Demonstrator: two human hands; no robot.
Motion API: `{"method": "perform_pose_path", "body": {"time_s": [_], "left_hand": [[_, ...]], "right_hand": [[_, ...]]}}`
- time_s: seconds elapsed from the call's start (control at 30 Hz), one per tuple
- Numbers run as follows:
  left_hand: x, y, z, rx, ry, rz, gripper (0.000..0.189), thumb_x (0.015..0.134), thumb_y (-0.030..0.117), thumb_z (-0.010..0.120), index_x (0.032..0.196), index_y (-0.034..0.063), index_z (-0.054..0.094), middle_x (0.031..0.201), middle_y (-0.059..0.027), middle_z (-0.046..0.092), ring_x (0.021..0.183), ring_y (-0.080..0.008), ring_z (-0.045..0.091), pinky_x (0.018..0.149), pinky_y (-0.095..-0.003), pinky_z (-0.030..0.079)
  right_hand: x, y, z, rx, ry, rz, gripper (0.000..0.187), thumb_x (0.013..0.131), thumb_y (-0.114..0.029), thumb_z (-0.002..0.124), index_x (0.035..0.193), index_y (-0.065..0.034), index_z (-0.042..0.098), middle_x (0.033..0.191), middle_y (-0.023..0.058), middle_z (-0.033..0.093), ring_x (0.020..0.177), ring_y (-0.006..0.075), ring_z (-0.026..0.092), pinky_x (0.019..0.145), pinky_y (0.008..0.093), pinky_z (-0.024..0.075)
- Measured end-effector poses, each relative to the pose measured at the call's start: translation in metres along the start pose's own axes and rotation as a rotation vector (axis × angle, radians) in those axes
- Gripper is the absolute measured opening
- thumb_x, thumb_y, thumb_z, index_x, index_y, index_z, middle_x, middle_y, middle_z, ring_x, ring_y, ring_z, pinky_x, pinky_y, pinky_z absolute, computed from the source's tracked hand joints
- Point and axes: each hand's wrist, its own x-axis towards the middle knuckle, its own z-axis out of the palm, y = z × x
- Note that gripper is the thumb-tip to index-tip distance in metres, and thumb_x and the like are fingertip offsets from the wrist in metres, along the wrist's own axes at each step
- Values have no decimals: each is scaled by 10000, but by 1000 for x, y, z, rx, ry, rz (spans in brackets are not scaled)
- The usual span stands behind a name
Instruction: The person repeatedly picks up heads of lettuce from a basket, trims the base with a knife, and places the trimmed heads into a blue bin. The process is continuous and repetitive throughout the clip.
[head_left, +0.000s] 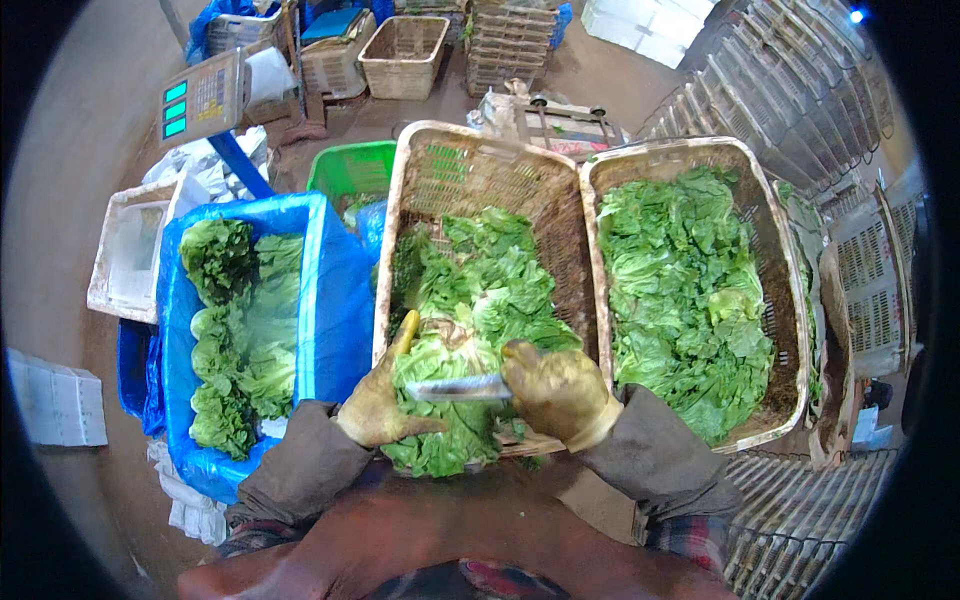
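Note:
My left hand (382, 405), in a stained yellowish glove, cradles a head of leafy green lettuce (442, 439) at the near end of the middle plastic crate (487, 141). Its thumb and fingers spread along the lettuce's left side. In my gloved right hand (559, 394) is a knife, its blade (457, 388) lying crosswise over that lettuce and slightly blurred. Beyond both hands, more loose lettuce (495, 255) lies in the same crate, and the crate's inner walls are dirty brown.
To the right stands a crate (793, 360) filled with lettuce leaves. On the left, a blue-lined bin (341, 300) holds lettuce heads in rows. A scale display (201, 97) rises behind it, near a green crate (349, 169). Stacked crates (772, 90) stand at the far right.

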Motion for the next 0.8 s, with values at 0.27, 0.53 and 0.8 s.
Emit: {"method": "perform_pose_path", "body": {"time_s": [0.27,0.53,0.8], "left_hand": [[-7,-2,-32,146,-82,114,1441,548,289,974,1559,-16,-6,1587,-220,247,1453,-311,308,1176,-387,284],[3,-33,-34,-801,-176,-278,852,800,308,801,1484,37,372,1436,-101,506,1300,-217,503,1080,-422,428],[131,-42,-58,327,-66,-67,1050,774,404,810,1580,152,188,1588,-210,266,1433,-361,331,1175,-472,286]], "right_hand": [[6,22,17,204,-368,485,407,926,-258,593,1268,-45,533,1181,167,629,1003,242,687,838,400,574],[-12,-15,63,2014,-55,531,1027,743,-551,816,1505,-37,360,1409,90,500,1289,188,464,1094,326,344],[-56,-17,83,2285,84,685,1004,688,-451,888,1461,-9,426,1370,50,539,1231,146,510,1090,316,358]]}}
